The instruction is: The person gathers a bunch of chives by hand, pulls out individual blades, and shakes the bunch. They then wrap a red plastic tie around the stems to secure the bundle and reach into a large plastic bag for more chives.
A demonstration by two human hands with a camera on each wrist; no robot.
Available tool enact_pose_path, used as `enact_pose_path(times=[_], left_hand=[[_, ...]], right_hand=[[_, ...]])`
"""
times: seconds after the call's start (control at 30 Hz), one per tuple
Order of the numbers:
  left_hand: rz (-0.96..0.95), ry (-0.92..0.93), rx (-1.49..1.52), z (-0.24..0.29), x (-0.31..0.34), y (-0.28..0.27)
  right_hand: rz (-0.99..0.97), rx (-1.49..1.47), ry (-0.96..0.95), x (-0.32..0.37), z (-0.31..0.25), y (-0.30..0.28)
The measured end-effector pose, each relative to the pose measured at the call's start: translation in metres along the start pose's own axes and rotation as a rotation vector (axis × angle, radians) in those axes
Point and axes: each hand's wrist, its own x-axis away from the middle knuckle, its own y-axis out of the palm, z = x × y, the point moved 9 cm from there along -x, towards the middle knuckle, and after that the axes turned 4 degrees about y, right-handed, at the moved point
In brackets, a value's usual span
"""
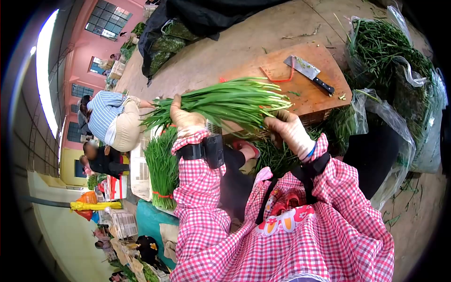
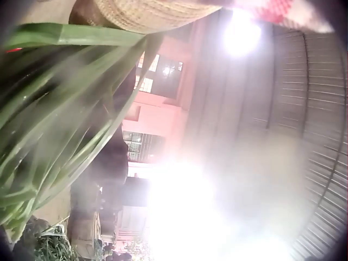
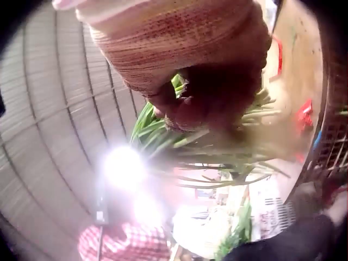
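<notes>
A loose bunch of long green leafy stalks (image 1: 225, 99) is held sideways in the head view, its pale ends at the right. The left hand (image 1: 187, 117), gloved, grips the leafy part near the left end, thumb over the top. At the pale end, the right hand (image 1: 289, 130) pinches stalks with curled fingers. In the left wrist view, leaves (image 2: 65, 109) spread beside the edge of the glove (image 2: 147, 15). The right wrist view shows the right hand (image 3: 190, 65) with bent fingers around stalks (image 3: 163, 136); some fingertips are hidden.
Beyond the bunch, a cleaver (image 1: 310, 74) and a red band (image 1: 277, 79) lie on a wooden board (image 1: 263, 61). Tied green bundles (image 1: 161, 164) stand at the left on a white crate (image 1: 140, 174). Plastic bags of greens (image 1: 390, 51) are at the right. Other people (image 1: 107, 115) sit farther left.
</notes>
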Motion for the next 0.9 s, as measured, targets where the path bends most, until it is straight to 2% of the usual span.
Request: enact_pose_path(times=[0.07, 0.17, 0.2, 0.23, 0.27, 0.33, 0.4, 0.47, 0.5, 0.53, 0.6, 0.63, 0.67, 0.7, 0.73, 0.8, 0.83, 0.87, 0.9], left_hand=[[-0.033, -0.008, 0.035, -0.002, -0.012, 0.002], [-0.06, 0.027, -0.025, 0.005, 0.001, 0.021], [-0.077, 0.021, -0.029, 0.005, 0.006, 0.029], [-0.06, 0.009, -0.02, 0.005, 0.012, 0.035], [-0.126, -0.018, -0.016, 0.003, 0.013, 0.044], [-0.258, -0.061, -0.011, 0.003, 0.014, 0.061], [-0.339, -0.112, -0.008, 0.002, 0.015, 0.073], [-0.427, -0.187, -0.005, -0.004, 0.018, 0.086], [-0.47, -0.212, -0.03, -0.005, 0.032, 0.097], [-0.568, -0.245, -0.066, -0.01, 0.038, 0.107], [-0.769, -0.306, -0.139, -0.018, 0.052, 0.129], [-0.768, -0.355, -0.207, -0.026, 0.057, 0.133], [-0.849, -0.426, -0.198, -0.035, 0.065, 0.145], [-0.867, -0.439, -0.243, -0.041, 0.073, 0.152], [-0.882, -0.455, -0.288, -0.046, 0.083, 0.159], [-0.88, -0.519, -0.396, -0.058, 0.102, 0.174], [-0.897, -0.571, -0.408, -0.072, 0.106, 0.183], [-0.811, -0.422, -0.572, -0.071, 0.115, 0.194], [-0.994, -0.153, -0.779, -0.074, 0.12, 0.213]], right_hand=[[-0.062, -0.068, -0.028, -0.001, -0.006, 0.003], [-0.086, 0.236, 0.023, 0.001, 0.015, -0.015], [-0.049, 0.45, -0.097, 0.005, 0.021, -0.028], [0.008, 0.894, -0.311, 0.01, 0.016, -0.037], [0.012, 1.173, -0.244, 0.016, 0.022, -0.049], [-0.094, 1.344, -0.194, 0.022, 0.035, -0.072], [0.024, 1.304, -0.264, 0.033, 0.003, -0.088], [0.15, 0.862, -0.32, 0.034, -0.031, -0.105], [0.181, 0.533, -0.352, 0.036, -0.047, -0.106], [0.18, 0.502, -0.334, 0.033, -0.061, -0.106], [0.171, 0.688, -0.752, 0.043, -0.105, -0.083], [0.112, 0.722, -0.793, 0.038, -0.113, -0.072], [0.054, 0.757, -0.833, 0.034, -0.12, -0.058], [0.036, 0.832, -0.717, 0.025, -0.121, -0.046], [-0.081, 0.717, -0.608, 0.014, -0.115, -0.041], [-0.276, 0.411, -0.618, -0.004, -0.107, -0.025], [-0.32, 0.352, -0.558, 0.001, -0.112, -0.018], [-0.418, 0.095, -0.506, 0.007, -0.111, -0.007], [-0.429, -0.005, -0.446, 0.012, -0.109, -0.007]])
